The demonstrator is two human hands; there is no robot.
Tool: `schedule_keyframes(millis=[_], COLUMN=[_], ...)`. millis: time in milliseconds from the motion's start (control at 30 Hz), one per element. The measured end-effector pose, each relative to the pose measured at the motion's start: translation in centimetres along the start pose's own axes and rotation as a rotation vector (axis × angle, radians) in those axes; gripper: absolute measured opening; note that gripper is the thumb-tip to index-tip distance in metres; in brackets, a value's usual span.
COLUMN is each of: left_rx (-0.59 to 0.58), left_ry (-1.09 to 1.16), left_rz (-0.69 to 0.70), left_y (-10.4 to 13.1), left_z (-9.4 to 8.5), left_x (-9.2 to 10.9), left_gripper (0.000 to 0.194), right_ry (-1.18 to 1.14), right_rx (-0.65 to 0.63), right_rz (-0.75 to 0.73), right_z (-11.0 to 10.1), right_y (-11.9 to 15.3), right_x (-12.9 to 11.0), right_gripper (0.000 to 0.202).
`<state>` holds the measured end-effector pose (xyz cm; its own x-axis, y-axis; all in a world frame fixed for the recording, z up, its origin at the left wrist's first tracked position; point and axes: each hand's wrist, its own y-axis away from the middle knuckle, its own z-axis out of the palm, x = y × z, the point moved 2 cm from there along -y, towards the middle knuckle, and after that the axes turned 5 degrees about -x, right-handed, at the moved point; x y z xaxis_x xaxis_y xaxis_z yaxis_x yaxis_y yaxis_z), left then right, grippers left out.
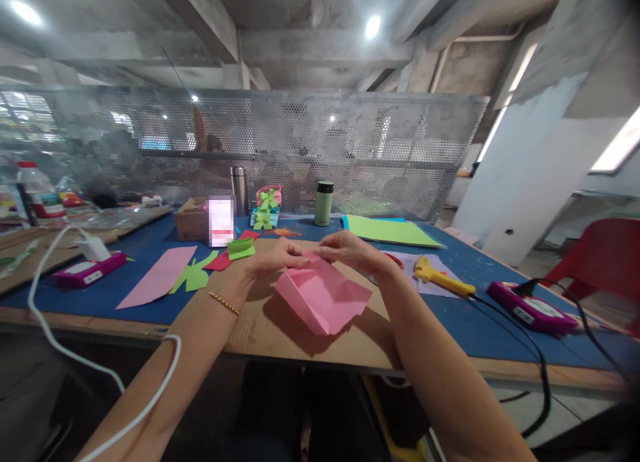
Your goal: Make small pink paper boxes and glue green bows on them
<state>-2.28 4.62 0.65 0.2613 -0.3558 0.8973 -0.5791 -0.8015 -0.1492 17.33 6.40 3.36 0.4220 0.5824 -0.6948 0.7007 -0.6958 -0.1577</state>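
A pink sheet of paper, folded up along its sides like a shallow box, is held just above a brown cardboard sheet. My left hand pinches its far left edge between thumb and fingers. With closed fingertips, my right hand grips the far edge close beside the left one. The near corner of the paper points toward me. Left of my hands lie a folded green paper piece, red paper, a cut green paper shape and a flat pink strip.
A yellow glue gun rests on pale paper at right, near a purple power strip. Another purple power strip is at left with a white cable. A green tumbler, steel flask and green sheets stand or lie behind.
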Motion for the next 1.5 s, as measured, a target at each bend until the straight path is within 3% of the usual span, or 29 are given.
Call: schedule_keyframes(millis=[133, 333, 933, 1067, 1233, 1500], left_rx=[-0.049, 0.096, 0.056, 0.090, 0.086, 0.062], left_ry=[0.010, 0.093, 0.003, -0.038, -0.044, -0.039], left_rz=[0.007, -0.019, -0.032, -0.044, -0.068, -0.056], left_y=[-0.1, -0.1, -0.3, -0.2, 0.1, 0.5], left_z=[-0.1, -0.2, -0.6, -0.6, -0.2, 0.1], left_x=[-0.5, -0.3, -1.1, -0.7, 0.1, 1.0], left_gripper=[0.037, 0.030, 0.022, 0.021, 0.019, 0.020], right_ry=[0.020, 0.043, 0.009, 0.019, 0.055, 0.128], right_rx=[-0.023, 0.064, 0.130, 0.121, 0.096, 0.108], right_rz=[-0.021, -0.039, -0.038, -0.051, -0.057, -0.106], right_z=[0.7, 0.8, 1.6, 1.6, 1.6, 1.6], right_y=[-0.2, -0.8, -0.7, -0.7, -0.8, -1.4], right_x=[0.0, 0.8, -0.3, -0.2, -0.1, 0.6], right_gripper=[0.029, 0.028, 0.023, 0.020, 0.036, 0.028])
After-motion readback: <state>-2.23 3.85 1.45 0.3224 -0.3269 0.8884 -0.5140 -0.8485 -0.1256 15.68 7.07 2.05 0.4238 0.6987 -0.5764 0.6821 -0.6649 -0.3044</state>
